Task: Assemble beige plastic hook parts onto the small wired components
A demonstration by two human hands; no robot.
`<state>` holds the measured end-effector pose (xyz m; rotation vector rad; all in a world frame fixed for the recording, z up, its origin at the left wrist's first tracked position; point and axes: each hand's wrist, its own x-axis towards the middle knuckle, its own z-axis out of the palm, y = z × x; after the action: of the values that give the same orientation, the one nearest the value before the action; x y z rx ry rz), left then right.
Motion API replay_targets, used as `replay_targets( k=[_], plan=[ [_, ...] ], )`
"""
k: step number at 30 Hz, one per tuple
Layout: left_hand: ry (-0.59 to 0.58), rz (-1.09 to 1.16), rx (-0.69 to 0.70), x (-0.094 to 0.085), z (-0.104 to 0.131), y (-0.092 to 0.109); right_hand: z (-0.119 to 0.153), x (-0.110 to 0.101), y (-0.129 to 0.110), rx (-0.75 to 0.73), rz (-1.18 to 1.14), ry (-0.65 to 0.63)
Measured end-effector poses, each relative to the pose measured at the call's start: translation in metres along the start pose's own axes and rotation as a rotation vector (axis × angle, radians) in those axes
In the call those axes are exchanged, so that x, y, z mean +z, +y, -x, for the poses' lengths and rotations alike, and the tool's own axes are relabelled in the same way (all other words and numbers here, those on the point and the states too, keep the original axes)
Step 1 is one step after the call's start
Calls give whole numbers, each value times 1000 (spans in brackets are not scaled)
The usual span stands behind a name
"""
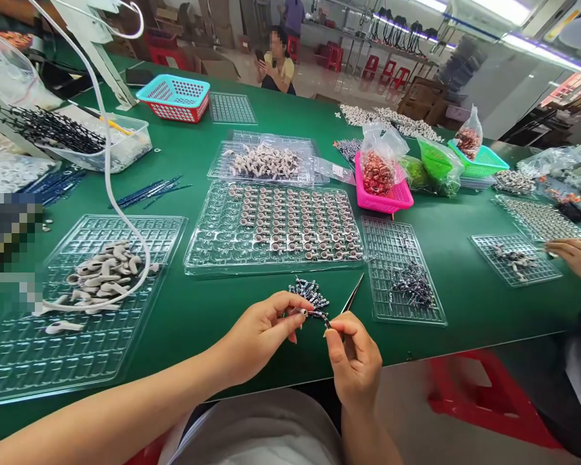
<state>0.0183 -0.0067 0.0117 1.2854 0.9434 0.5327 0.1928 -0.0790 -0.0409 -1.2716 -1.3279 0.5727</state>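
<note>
My left hand (pixel 266 332) is closed, pinching a small pale earbud shell (pixel 304 312) between thumb and fingertips. In front of my body, my right hand (pixel 356 355) pinches the end of a thin dark flex strip (pixel 325 319) that reaches to the shell. Pointed tweezers (pixel 354 292) stick out beyond my right fingers; whether they are tucked in that hand or lie on the table I cannot tell. Just past my fingertips lies a pile of small dark strips (pixel 310 292). Beyond it sits a clear tray (pixel 208 245) with rows of earbud shells in its pockets.
At left, a tray (pixel 91 361) carries loose grey shells (pixel 104 274) beneath a white cable (pixel 107 142). At right, another tray (pixel 380 303) holds dark strips. A pink basket (pixel 385 201) stands behind. A co-worker's hand (pixel 578 258) is at far right; another person sits across the table.
</note>
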Motion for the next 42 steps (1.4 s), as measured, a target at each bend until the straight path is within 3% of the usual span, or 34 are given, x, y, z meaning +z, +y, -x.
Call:
replay_targets(
  k=[17, 29, 42],
  plan=[
    [83, -18, 44, -3, 0, 0, -1, 2, -2, 77, 66, -38],
    [82, -34, 83, -3, -1, -4, -3, 4, -4, 6, 113, -25],
    [157, -336, 243, -10, -2, -6, -4, 6, -5, -70, 205, -77]
  ],
)
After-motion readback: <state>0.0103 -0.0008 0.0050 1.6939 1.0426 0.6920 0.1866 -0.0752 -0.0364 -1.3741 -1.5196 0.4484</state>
